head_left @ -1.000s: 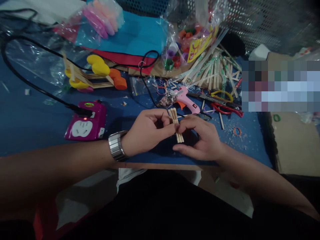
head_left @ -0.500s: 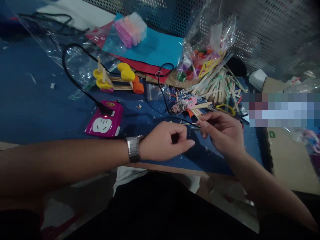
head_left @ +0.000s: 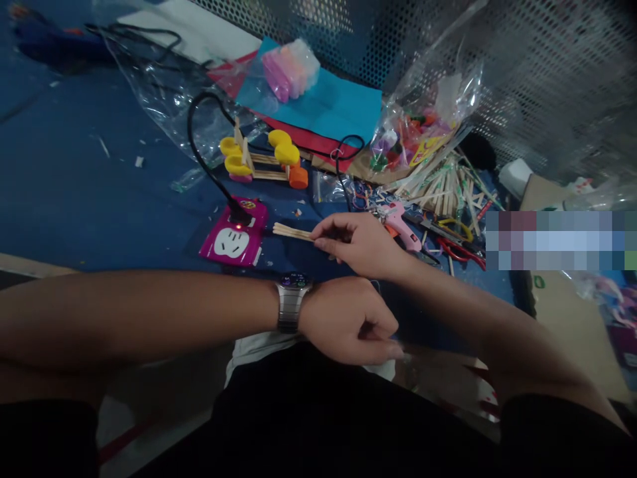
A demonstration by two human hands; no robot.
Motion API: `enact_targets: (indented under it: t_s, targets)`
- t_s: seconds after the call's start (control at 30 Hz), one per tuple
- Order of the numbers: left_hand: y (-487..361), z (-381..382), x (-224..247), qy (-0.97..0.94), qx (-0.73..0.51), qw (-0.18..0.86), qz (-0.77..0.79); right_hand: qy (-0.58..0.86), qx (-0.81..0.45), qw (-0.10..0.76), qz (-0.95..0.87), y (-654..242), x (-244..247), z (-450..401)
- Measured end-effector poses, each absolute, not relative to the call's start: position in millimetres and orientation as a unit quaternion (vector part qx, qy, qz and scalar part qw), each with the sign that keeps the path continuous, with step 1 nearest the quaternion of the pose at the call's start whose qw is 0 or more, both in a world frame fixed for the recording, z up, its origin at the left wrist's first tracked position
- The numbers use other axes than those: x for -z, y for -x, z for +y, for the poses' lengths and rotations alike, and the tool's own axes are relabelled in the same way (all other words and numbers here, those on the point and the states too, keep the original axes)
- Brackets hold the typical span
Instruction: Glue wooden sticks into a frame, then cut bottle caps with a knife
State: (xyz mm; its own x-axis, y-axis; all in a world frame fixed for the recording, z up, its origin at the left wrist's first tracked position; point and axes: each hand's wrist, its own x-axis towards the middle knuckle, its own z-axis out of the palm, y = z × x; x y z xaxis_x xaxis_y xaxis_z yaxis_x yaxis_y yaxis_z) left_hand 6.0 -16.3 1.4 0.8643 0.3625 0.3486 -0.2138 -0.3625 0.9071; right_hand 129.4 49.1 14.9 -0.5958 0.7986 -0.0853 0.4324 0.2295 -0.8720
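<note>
My right hand [head_left: 355, 242] pinches a small bundle of thin wooden sticks [head_left: 291, 232], held level above the blue tabletop. Their free ends point left toward a purple power strip [head_left: 233, 234]. Closer to me, my left hand [head_left: 351, 322] is curled closed at the front edge, with a metal-band watch [head_left: 292, 299] on its wrist. Nothing shows between its fingers. Beyond the power strip stands a small frame of wooden sticks [head_left: 269, 166] with yellow and orange clay lumps [head_left: 286, 151]. A pink glue gun [head_left: 404, 226] lies right of my right hand.
A black cable [head_left: 192, 126] is plugged into the power strip. Farther back are blue sheets [head_left: 328, 99], bagged pastel clay [head_left: 288, 70] and a clear bag of coloured pieces [head_left: 423, 126]. Loose sticks [head_left: 442, 176], red-handled scissors [head_left: 460, 252] and cardboard [head_left: 572, 318] are at right.
My right hand has moved left with the sticks, away from the pile and glue gun. My left hand has come nearer to me. The view has shifted slightly.
</note>
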Motion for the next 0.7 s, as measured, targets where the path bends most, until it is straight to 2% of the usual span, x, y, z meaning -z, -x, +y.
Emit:
enact_targets:
  t_s: [0.5, 0.7]
  targets:
    - [-6.9, -16.8, 2.3, -0.787, -0.264, 0.557, 0.029, 0.334, -0.242, 0.117, -0.904, -131.1, -11.0, 53.5]
    - [-7.0, -17.5, 2.9, -0.782, -0.268, 0.562, 0.032, 0.343, -0.226, 0.112, -0.905, -132.1, -6.4, 53.0]
